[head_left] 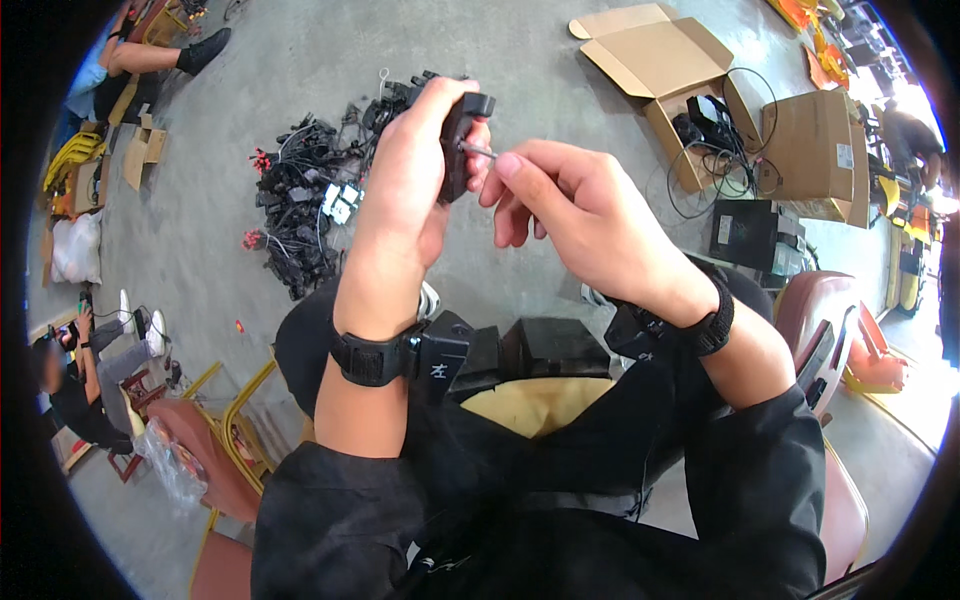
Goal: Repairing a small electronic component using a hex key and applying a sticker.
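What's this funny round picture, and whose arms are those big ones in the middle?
No robot here, just someone's bare hands! A fisheye camera worn on their head looks down, making straight things look bendy. The left hand holds a black piece; the right hand pinches a thin metal rod whose tip seems to meet it. On the grey floor beyond lie a pile of black parts and cables and, to the right, an open cardboard box.

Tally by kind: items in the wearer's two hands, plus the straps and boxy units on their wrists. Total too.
Black part in left hand: 1
Thin metal rod in right hand: 1
Black wrist straps: 2
Boxy black units at the wrists: 2
Total: 6
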`<state>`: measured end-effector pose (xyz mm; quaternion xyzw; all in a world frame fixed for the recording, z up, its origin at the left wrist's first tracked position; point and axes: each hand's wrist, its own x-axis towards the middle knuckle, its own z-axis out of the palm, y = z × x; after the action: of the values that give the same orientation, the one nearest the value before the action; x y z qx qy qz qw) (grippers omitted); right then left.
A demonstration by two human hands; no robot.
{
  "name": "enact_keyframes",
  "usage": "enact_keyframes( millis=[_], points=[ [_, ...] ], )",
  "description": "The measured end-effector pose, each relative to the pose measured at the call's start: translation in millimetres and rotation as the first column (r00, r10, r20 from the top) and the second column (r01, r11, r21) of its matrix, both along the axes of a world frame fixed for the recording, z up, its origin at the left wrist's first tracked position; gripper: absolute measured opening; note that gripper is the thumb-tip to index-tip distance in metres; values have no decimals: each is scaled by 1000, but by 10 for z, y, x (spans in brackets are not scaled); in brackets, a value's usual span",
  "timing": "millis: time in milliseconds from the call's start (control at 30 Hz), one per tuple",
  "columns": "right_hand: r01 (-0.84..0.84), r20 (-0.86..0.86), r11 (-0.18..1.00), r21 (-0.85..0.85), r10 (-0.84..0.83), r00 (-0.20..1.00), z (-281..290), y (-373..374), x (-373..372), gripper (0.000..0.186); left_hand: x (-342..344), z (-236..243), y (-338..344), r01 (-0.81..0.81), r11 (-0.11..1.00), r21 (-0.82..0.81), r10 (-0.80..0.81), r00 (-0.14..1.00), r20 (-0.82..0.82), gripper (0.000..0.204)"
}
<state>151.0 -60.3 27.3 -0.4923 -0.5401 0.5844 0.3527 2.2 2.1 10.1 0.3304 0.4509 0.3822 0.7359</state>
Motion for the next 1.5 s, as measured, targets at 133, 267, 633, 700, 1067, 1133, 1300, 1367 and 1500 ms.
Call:
enact_keyframes(
  millis=[133,267,633,700,1067,1133,1300,1367,1500],
  points=[
    [4,63,1000,18,-5,998,-16,-1,-7,32,-27,-22,3,12,1000,-25,-11,1000,24,29],
    [22,197,981,191,-60,979,-82,-18,-7,23,-35,-31,3,16,999,-36,-15,1000,20,30],
    [-181,522,694,697,-318,791,-171,15,-25,13,-42,-46,-11,15,1000,-27,-15,1000,24,29],
    [-2,318,955,298,-97,943,-90,-18,-6,17,-41,-35,-6,3,999,-43,-2,999,33,29],
    [-22,235,989,143,-12,972,8,-35,-1,21,-31,-17,-7,7,999,-40,-6,999,37,29],
    [-32,339,973,226,-47,940,-27,-40,12,20,-28,-23,-2,22,999,-35,-20,998,51,28],
    [-181,543,717,673,-313,779,-135,14,2,18,-36,-8,-20,13,1000,-22,-12,999,53,27],
    [-208,591,754,623,-278,758,-138,4,1,19,-33,12,-13,19,999,-30,-17,998,52,27],
    [-18,227,985,173,-22,974,-87,-31,-21,25,0,41,-18,23,999,-30,-24,999,-32,33]
  ],
)
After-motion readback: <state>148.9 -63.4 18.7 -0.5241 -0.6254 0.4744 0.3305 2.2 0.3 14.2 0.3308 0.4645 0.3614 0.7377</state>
